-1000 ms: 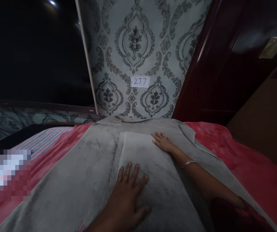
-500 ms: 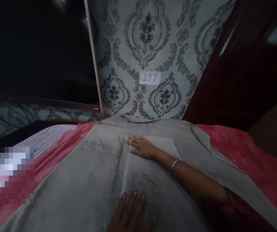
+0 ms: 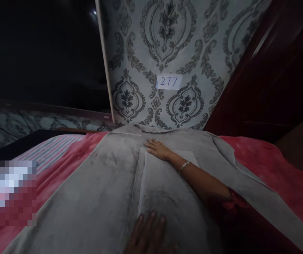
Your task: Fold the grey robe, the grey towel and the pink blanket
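Now the right hand has slid further up the grey towel, flat and open like the left hand; red blanket underneath, patterned wall beyond

"277" on wall label

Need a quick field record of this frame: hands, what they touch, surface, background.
left hand: flat, palm down on the near part of the folded grey panel, fingers spread
right hand: flat on the far end of the same panel, arm stretched forward, bangle on wrist
grey towel: spread out, a narrower layer folded over its middle
surface: red blanket under the towel, striped fabric at left
background: patterned wallpaper with paper label "277"
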`<state>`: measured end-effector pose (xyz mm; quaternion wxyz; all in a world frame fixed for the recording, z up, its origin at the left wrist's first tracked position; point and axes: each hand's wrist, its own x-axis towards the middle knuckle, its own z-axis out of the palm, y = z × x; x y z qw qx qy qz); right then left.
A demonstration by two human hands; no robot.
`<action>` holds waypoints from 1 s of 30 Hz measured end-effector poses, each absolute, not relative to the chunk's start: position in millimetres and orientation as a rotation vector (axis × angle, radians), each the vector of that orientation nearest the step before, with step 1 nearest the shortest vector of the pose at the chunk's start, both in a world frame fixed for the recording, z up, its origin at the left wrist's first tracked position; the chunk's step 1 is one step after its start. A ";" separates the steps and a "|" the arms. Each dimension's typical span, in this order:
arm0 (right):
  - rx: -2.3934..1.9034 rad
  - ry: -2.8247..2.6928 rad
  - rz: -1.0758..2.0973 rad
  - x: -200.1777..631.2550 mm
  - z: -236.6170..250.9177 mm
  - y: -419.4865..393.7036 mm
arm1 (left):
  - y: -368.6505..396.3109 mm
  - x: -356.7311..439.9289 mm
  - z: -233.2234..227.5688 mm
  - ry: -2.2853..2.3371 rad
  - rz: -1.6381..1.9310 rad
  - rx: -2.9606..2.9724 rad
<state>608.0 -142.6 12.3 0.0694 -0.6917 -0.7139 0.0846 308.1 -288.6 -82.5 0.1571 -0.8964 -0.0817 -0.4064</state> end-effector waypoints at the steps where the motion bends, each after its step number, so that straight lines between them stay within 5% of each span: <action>1: -2.124 -2.120 0.225 604.6 17.1 -144.3 | -286.6 307.2 -76.7 -0.186 -1.177 -2.566; 7: -2.192 -2.069 0.041 576.6 57.7 -193.1 | -283.8 281.9 -42.2 -0.047 -0.814 -2.800; 17: -1.999 -2.130 0.225 578.2 54.3 -370.5 | -344.3 329.9 4.3 0.052 -0.508 -3.161; 30: -2.289 -1.960 0.180 652.3 17.9 -286.7 | -372.9 362.3 -64.0 -0.139 -0.490 -2.989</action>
